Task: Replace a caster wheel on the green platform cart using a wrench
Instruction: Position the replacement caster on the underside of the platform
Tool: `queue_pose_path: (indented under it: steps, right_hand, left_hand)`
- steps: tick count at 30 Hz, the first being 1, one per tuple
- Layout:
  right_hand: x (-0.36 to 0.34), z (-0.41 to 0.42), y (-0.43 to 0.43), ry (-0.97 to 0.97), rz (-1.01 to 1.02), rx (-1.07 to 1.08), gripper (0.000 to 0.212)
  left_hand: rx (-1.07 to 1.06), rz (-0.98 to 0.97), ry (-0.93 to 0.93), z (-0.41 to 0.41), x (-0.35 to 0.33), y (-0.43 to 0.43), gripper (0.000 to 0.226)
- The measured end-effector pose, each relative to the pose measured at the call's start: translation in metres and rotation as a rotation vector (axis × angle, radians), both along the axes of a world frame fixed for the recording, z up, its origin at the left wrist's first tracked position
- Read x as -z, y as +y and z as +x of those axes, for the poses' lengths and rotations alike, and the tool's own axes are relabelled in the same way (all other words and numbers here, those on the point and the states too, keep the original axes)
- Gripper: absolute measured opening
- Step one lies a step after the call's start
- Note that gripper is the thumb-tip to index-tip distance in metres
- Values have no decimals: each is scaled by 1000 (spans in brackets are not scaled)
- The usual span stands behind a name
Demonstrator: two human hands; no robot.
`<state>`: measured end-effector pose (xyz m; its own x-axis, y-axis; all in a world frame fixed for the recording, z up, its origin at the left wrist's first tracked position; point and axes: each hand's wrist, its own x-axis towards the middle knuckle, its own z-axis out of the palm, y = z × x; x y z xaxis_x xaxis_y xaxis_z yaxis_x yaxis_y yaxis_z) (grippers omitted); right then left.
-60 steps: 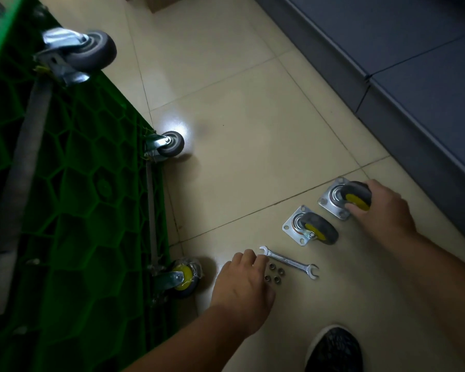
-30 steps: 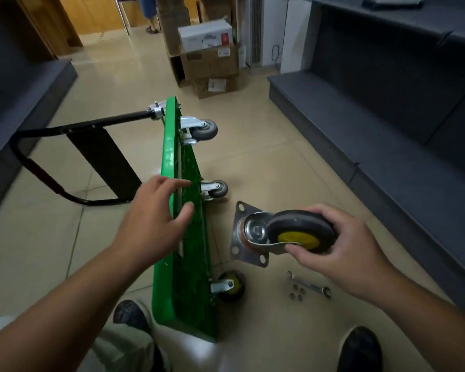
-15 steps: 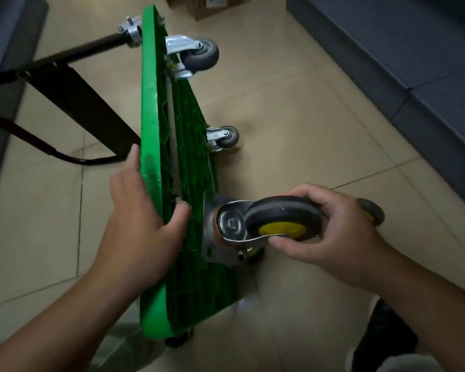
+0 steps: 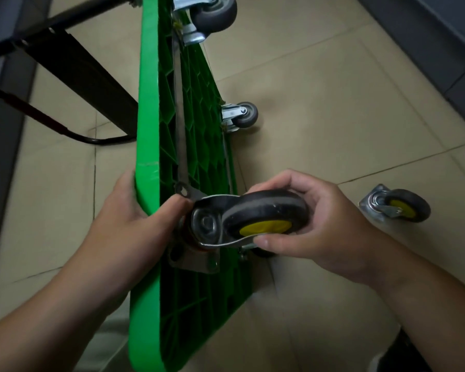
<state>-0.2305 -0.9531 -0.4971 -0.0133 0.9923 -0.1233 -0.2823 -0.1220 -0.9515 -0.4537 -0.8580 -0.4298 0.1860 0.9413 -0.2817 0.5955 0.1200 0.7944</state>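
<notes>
The green platform cart (image 4: pixel 148 108) stands on its side, its ribbed underside facing right. My left hand (image 4: pixel 126 224) grips the cart's upper edge near the close corner, thumb on the underside. My right hand (image 4: pixel 314 221) holds a black caster wheel (image 4: pixel 263 210) with a yellow hub by its tyre. The caster's metal mounting plate (image 4: pixel 193 261) lies against the underside at the near corner. The wrench is out of view.
Two grey casters (image 4: pixel 215 12) (image 4: pixel 242 115) sit mounted further along the cart. A spare yellow-hub caster (image 4: pixel 397 206) lies on the tiled floor at right. The black folding handle (image 4: pixel 73 68) stretches out to the left. Dark shelving (image 4: pixel 424 30) runs along the right.
The caster in my right hand has moved left until its plate meets the cart's underside. My left hand has slid nearer the close corner. The view has dropped closer.
</notes>
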Motion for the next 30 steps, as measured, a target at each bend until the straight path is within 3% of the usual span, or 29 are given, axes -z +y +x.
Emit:
queue_pose_path:
  steps: [6, 18, 30]
  right_hand:
    - [4, 8, 16, 5, 19, -77, 47]
    - [26, 17, 44, 38, 44, -222, 49]
    - [41, 6, 42, 142, 32, -215, 48]
  left_hand:
    - [9, 25, 9, 0, 1, -1, 17]
    - [53, -86, -22, 3, -10, -1, 47]
    - [27, -42, 35, 11, -18, -3, 47]
